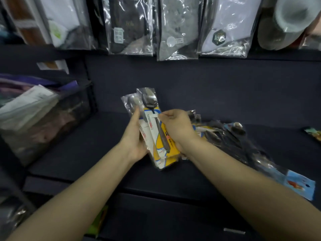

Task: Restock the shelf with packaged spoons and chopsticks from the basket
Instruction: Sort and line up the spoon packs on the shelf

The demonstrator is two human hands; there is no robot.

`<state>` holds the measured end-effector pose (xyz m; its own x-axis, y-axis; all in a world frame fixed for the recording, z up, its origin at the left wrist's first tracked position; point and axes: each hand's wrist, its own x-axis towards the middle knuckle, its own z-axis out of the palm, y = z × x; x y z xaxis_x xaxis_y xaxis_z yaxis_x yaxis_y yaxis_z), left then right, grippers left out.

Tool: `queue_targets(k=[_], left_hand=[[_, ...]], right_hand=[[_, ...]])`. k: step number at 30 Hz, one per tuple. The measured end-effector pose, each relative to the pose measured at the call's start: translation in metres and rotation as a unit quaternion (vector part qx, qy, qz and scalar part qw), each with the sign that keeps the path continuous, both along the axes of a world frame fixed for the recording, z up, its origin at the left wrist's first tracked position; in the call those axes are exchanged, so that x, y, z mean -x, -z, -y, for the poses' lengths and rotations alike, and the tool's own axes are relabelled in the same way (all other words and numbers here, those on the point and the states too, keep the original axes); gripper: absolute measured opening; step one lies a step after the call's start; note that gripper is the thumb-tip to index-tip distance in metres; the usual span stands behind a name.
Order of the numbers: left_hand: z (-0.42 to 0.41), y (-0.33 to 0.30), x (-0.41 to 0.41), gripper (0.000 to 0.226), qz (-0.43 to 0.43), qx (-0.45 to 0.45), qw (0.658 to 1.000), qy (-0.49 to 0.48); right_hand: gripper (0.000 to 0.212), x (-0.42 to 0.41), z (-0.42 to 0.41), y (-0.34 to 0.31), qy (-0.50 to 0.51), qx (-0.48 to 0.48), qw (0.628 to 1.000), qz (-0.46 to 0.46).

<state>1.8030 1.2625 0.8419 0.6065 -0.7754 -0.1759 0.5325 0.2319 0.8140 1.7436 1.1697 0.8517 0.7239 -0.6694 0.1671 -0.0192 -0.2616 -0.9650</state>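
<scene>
Both my hands hold a small stack of packaged spoons (152, 122) above the dark shelf (90, 150); each pack is clear plastic with a yellow, white and blue card and a metal spoon. My left hand (134, 136) grips the stack from the left, thumb along the rear pack. My right hand (175, 126) pinches the front pack near the spoon's neck. More packaged spoons (225, 134) lie in a loose pile on the shelf to the right, partly hidden by my right forearm.
Packaged socks (177, 28) hang in a row above the shelf. A dark mesh bin (48, 119) with folded cloth items stands at the left. A blue-carded pack (300, 185) juts over the shelf's front edge at right. Another pack (314, 133) lies far right.
</scene>
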Motion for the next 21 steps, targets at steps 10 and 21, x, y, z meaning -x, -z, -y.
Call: queue_targets(k=[10, 21], left_hand=[[-0.055, 0.012, 0.003, 0.031, 0.036, -0.059, 0.983, -0.171], [-0.138, 0.016, -0.027, 0.014, 0.077, -0.112, 0.95, -0.28]], right_hand=[[0.011, -0.022, -0.033, 0.007, -0.271, -0.014, 0.958, -0.092], [0.016, -0.099, -0.096, 0.013, -0.23, -0.06, 0.967, -0.089]])
